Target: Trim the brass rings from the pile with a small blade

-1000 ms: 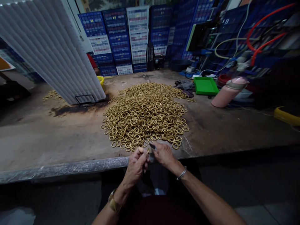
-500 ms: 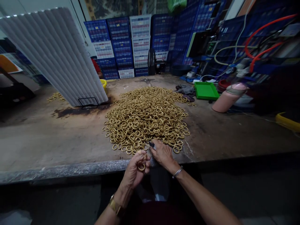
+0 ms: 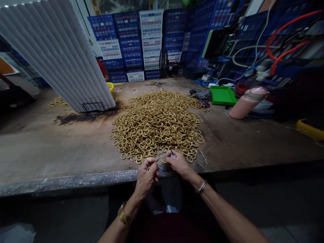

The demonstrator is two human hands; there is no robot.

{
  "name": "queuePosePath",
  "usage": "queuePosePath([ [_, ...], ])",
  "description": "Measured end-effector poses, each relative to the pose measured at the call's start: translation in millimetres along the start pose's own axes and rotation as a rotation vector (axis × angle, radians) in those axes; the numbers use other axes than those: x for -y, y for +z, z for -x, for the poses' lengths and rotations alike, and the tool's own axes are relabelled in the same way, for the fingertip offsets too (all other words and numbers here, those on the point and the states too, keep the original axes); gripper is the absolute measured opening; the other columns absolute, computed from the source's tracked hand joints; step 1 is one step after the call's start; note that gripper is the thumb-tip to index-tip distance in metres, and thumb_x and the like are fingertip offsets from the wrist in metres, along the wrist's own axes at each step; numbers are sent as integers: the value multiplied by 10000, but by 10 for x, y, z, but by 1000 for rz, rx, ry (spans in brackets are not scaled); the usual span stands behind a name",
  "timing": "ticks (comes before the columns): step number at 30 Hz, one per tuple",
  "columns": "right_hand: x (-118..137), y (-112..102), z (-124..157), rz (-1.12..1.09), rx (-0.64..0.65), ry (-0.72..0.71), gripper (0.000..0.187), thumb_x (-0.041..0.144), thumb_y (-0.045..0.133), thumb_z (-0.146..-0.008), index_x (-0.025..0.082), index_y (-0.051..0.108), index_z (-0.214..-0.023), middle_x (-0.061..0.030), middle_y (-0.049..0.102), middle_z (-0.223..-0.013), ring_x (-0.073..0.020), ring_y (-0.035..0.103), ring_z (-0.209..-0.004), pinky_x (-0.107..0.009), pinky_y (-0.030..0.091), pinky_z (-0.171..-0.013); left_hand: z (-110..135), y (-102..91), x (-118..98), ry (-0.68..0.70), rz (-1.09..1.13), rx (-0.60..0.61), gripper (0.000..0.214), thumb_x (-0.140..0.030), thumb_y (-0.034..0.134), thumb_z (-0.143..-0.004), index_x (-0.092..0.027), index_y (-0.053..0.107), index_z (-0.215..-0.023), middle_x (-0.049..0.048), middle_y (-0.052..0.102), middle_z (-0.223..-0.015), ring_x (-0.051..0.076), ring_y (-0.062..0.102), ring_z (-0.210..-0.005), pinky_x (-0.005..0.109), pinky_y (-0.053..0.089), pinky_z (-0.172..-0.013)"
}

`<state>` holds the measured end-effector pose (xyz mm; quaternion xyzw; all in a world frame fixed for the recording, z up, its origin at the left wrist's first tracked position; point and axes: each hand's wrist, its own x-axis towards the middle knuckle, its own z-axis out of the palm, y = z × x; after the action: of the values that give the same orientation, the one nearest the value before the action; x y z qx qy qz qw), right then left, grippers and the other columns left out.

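Seen from the head view, where both forearms reach in from the bottom edge and slant inward, the left hand [image 3: 146,179] is at the front edge of the table [image 3: 71,148], its wrist circled by a gold watch [image 3: 123,215]. Its fingers curl toward the thumb and are pinched together; a sliver of a gold ring [image 3: 148,168] shows between them, mostly hidden, so its tilt cannot be told. The right hand [image 3: 180,166], with a silver bracelet [image 3: 201,187] on the wrist, lies lower over the tabletop, back upward, fingers pointing left toward the other hand. It is closed on a small dark tool [image 3: 172,153], whose short visible end points up and away from the person; the rest is covered. At its fingertips is a single ring [image 3: 162,161], lying nearly flat, its opening facing up; being round, it has no long axis to read. The hands are near each other but apart. Just beyond them spreads the heap of rings [image 3: 157,125], lying flat or tilted at every angle, stretching away from the front edge. A corrugated white panel [image 3: 58,57] leans left of the heap; a green tray [image 3: 222,95] sits beyond its right side.
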<state>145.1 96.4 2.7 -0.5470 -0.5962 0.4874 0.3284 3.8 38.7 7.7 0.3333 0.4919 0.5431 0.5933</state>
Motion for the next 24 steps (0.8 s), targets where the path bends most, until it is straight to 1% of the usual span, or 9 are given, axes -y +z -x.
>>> queuePosePath([
  [2, 78, -6, 52, -231, 90, 110, 122, 285, 525, -640, 187, 455, -661, 96, 362, -479, -39, 267, -368, -173, 210, -362, 2, 16, -8, 82, -142, -33, 245, -308, 599, -709, -171, 565, -910, -52, 482, -534, 72, 426, -423, 168, 326, -380],
  [3, 111, -4, 75, -311, 125, 147, 144, 292, 537, -632, 187, 444, -664, 102, 353, -478, -30, 244, -353, -169, 184, -347, 4, 25, -15, 118, -180, -37, 247, -294, 600, -707, -174, 581, -922, -50, 487, -536, 73, 423, -428, 172, 328, -394],
  [5, 156, 6, 109, -403, 178, 196, 168, 294, 555, -619, 184, 438, -667, 105, 355, -475, -18, 232, -336, -162, 153, -331, 9, 41, -31, 180, -211, -17, 223, -269, 611, -695, -178, 624, -898, -31, 522, -565, 86, 444, -473, 186, 347, -445],
  [9, 146, 45, 131, -439, 234, 221, 168, 294, 557, -622, 177, 445, -665, 102, 376, -477, -11, 255, -326, -152, 158, -325, 11, 55, -41, 221, -241, 51, 139, -244, 622, -684, -176, 669, -795, 22, 609, -686, 141, 520, -637, 220, 397, -588],
  [12, 104, 66, 133, -394, 224, 173, 202, 356, 537, -664, 176, 445, -666, 90, 409, -493, -17, 275, -339, -155, 187, -332, 4, 41, -17, 226, -276, 46, 109, -252, 606, -704, -175, 659, -760, 22, 616, -694, 144, 525, -662, 228, 401, -634],
  [15, 87, 72, 127, -253, 176, 58, 233, 401, 514, -698, 175, 467, -665, 72, 447, -510, -33, 318, -376, -168, 249, -372, -8, 27, 4, 194, -271, 4, 129, -285, 593, -718, -169, 634, -754, -6, 572, -623, 103, 475, -551, 200, 369, -540],
  [18, 101, 79, 109, -85, 94, -62, 212, 361, 535, -683, 167, 496, -605, 52, 472, -530, -59, 395, -473, -180, 322, -460, -16, 28, 3, 105, -229, -8, 183, -332, 597, -712, -155, 600, -759, -48, 477, -521, 57, 366, -427, 175, 289, -433],
  [20, 111, 89, 97, -40, 73, -70, 205, 343, 524, -682, 170, 494, -576, 48, 470, -509, -68, 401, -484, -182, 326, -464, -17, 27, -5, 33, -191, 2, 230, -372, 604, -701, -150, 577, -757, -67, 433, -487, 41, 319, -387, 168, 247, -396],
  [24, 94, 116, 92, -91, 120, 14, 235, 372, 484, -717, 185, 463, -578, 65, 421, -443, -55, 336, -394, -173, 267, -381, -12, -7, -20, -97, -122, 58, 301, -437, 599, -696, -146, 552, -757, -60, 452, -517, 29, 326, -370, 158, 228, -369],
])
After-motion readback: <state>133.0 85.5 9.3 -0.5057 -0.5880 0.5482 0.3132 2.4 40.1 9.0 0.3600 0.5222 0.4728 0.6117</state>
